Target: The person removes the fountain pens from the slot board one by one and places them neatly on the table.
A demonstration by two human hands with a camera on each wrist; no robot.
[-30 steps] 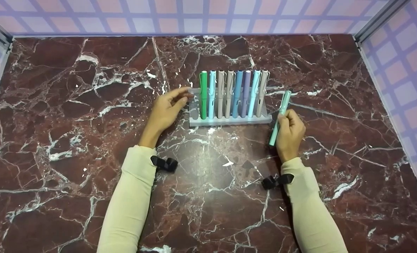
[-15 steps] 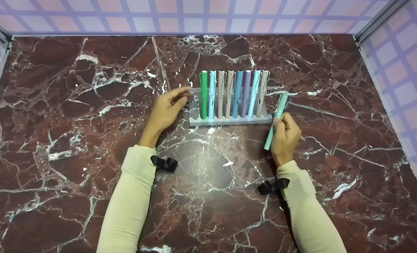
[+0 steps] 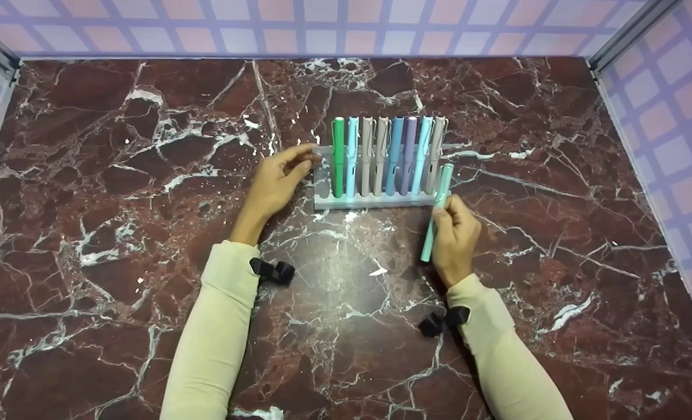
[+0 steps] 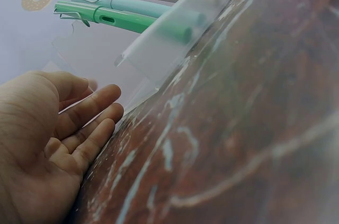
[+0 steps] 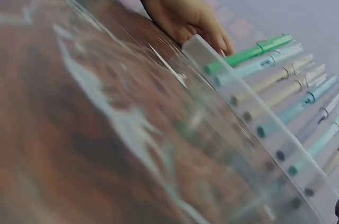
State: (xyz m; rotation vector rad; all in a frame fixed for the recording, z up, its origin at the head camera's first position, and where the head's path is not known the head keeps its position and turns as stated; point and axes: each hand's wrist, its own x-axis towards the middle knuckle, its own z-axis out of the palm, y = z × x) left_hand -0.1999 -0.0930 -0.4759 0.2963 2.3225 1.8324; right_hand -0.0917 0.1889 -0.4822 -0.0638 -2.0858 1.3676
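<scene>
A clear pen stand (image 3: pixel 375 202) holds several capped pens side by side. The green pen (image 3: pixel 338 157) is leftmost and a beige pen (image 3: pixel 435 156) is rightmost. My left hand (image 3: pixel 278 181) is at the stand's left end, its fingertips at the upper corner. In the left wrist view, its fingers (image 4: pixel 87 113) lie loosely extended by the clear panel (image 4: pixel 106 49). My right hand (image 3: pixel 456 233) pinches a mint-green pen (image 3: pixel 442 192) between thumb and fingers. This pen slants, cap end away from me, and overlaps the stand's right front corner in the head view.
The stand rests on a dark red marbled tabletop (image 3: pixel 346 326). A checked wall (image 3: pixel 322 29) borders the table at the back, with more checked panels at the left and right sides. Black straps with small cameras (image 3: pixel 443 321) sit on both wrists.
My right hand has moved left and toward me with the mint-green pen, from beside the stand to its right front corner. The left hand and stand have stayed still.
</scene>
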